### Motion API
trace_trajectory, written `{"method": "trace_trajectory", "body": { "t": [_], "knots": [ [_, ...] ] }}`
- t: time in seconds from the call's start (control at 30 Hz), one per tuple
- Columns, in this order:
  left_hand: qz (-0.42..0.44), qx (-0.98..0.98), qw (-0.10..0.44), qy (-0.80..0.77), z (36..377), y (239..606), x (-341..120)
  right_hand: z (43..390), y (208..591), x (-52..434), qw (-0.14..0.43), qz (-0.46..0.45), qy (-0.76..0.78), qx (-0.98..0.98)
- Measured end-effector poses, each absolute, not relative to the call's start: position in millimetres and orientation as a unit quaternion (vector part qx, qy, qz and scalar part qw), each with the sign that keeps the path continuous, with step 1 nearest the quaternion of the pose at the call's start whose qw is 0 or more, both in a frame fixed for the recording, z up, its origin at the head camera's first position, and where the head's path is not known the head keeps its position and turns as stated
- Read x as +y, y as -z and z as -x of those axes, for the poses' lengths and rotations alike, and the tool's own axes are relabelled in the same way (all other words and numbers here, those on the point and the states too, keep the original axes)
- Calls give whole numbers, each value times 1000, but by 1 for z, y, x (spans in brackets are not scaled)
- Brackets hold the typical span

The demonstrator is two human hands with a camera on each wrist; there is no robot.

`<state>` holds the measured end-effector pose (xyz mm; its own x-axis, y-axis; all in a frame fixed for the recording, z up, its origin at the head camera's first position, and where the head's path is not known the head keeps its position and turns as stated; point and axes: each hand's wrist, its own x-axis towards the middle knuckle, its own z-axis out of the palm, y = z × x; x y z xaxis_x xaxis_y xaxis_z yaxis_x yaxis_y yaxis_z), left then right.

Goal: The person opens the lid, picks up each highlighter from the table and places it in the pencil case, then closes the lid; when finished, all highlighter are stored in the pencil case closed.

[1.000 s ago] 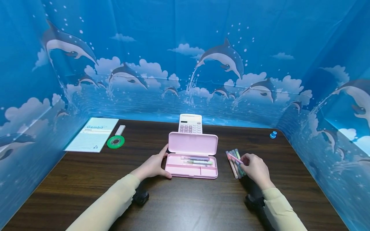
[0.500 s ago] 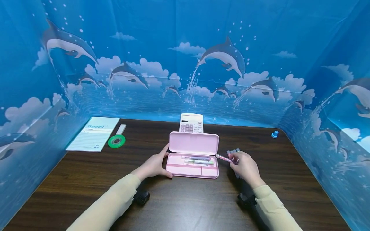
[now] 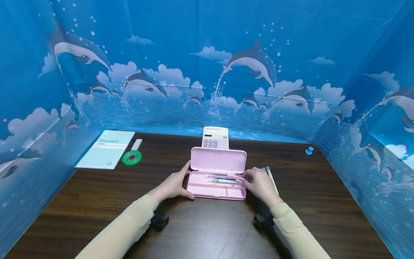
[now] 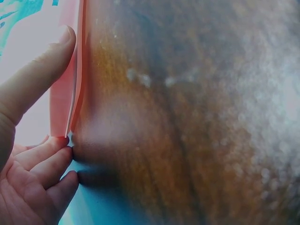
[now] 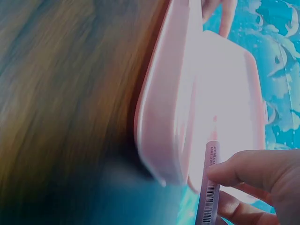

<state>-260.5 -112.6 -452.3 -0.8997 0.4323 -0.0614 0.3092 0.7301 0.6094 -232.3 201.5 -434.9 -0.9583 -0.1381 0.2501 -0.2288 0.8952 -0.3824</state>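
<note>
A pink pencil case [image 3: 207,191] lies with its lid raised, mid-table in the head view. My left hand [image 3: 173,186] grips its left end, thumb at the front corner and fingers behind; in the left wrist view those fingers touch the case's wall [image 4: 65,103]. Between thumb and fingers, my right hand [image 3: 261,185] pinches a pink pen [image 3: 237,177] over the right part of the back compartment. The right wrist view shows a barcode on this pen [image 5: 209,187], its tip pointing into the case. Several pens [image 3: 223,181] lie inside the back compartment.
More pens [image 3: 271,178] lie right of the case, partly hidden by my right hand. Behind the lid is a white calculator [image 3: 215,137]. A notebook [image 3: 105,151], green tape roll [image 3: 131,157] and white stick-like item [image 3: 136,144] are at left; a small blue object [image 3: 309,150] sits far right.
My right hand has carried the pink pen leftward from the pens on the table to above the open case. The left hand keeps its grip on the case's left end.
</note>
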Motion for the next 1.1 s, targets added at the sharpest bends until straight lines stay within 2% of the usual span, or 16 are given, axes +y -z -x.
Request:
{"method": "trace_trajectory", "body": {
  "t": [0.37, 0.63, 1.1],
  "knots": [
    [-205, 924, 100, -307, 261, 452, -109, 239, 439, 166, 114, -141, -206, -962],
    [-209, 922, 103, -309, 262, 451, -109, 243, 436, 149, 98, -157, -210, -960],
    [-199, 926, 103, -304, 260, 450, -112, 242, 434, 160, 111, -137, -226, -958]
  ]
}}
